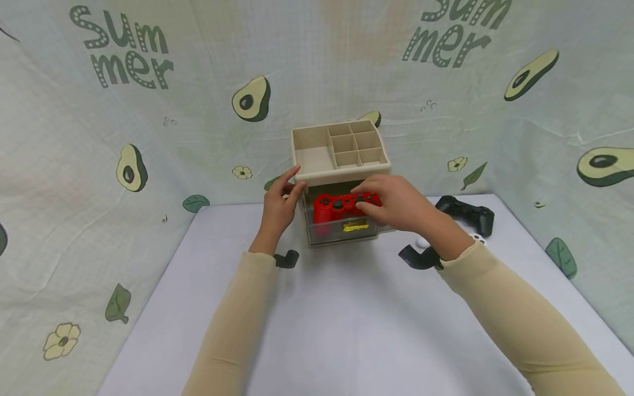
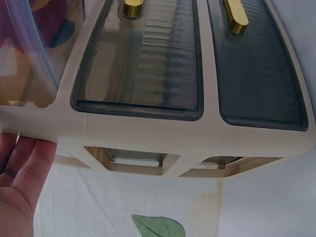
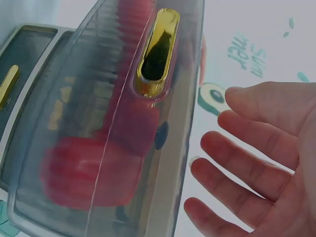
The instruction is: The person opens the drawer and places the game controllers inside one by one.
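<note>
My right hand (image 1: 396,206), fingers spread, rests on the red gamepad (image 1: 342,208); my left hand (image 1: 279,201), fingers straight, steadies the organizer (image 1: 317,159). The open drawer (image 1: 346,231) could jam if the gamepad sits crooked.

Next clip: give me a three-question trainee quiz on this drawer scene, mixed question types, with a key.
1. True or false: the red controller lies in the open top drawer.
2. Which hand touches the organizer's side? A) left hand B) right hand
3. Fill in: the black controller lies on the table to the organizer's ____.

Key: 1 true; 2 A; 3 right.
</note>
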The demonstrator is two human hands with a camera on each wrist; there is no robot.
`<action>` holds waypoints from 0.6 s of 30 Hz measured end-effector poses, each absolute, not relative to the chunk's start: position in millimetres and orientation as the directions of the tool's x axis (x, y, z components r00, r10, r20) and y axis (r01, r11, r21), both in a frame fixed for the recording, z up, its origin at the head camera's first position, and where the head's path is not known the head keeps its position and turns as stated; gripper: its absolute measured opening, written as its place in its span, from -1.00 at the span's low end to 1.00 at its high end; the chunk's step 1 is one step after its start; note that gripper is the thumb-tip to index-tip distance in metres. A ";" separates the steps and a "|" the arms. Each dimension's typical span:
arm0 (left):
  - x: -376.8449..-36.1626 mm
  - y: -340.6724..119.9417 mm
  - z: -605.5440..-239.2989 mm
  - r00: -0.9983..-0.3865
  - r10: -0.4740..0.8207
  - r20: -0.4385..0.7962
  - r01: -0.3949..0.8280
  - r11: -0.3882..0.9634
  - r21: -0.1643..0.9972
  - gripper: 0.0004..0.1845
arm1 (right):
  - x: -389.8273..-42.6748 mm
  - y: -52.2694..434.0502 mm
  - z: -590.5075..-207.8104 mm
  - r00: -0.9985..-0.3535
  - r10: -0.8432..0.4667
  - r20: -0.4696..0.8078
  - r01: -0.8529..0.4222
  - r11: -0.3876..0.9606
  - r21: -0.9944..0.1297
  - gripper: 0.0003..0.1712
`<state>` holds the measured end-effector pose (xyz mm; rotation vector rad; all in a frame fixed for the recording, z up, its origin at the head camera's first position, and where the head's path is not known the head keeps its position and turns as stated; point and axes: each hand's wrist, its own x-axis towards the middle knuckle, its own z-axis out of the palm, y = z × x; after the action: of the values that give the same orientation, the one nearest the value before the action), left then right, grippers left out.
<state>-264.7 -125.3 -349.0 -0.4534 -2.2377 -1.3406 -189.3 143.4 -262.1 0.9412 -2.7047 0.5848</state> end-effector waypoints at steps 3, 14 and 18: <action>-264.7 -125.1 -348.8 -0.825 0.031 0.564 0.511 0.467 0.722 -0.49 | -182.3 145.6 -261.6 -0.767 -0.540 0.348 -0.636 0.714 -0.292 -0.67; -265.6 -124.0 -348.4 -0.819 0.018 0.574 0.509 0.483 0.712 -0.49 | -163.5 153.8 -267.2 -0.740 -0.498 0.451 -0.656 0.683 -0.321 -0.69; -265.9 -122.9 -348.4 -0.819 0.010 0.574 0.505 0.489 0.711 -0.49 | -159.8 157.6 -272.9 -0.722 -0.483 0.496 -0.665 0.681 -0.306 -0.68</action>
<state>-265.9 -122.9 -348.4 -0.4244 -2.2339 -1.3039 -159.8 157.6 -272.9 0.8988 -2.5180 0.6706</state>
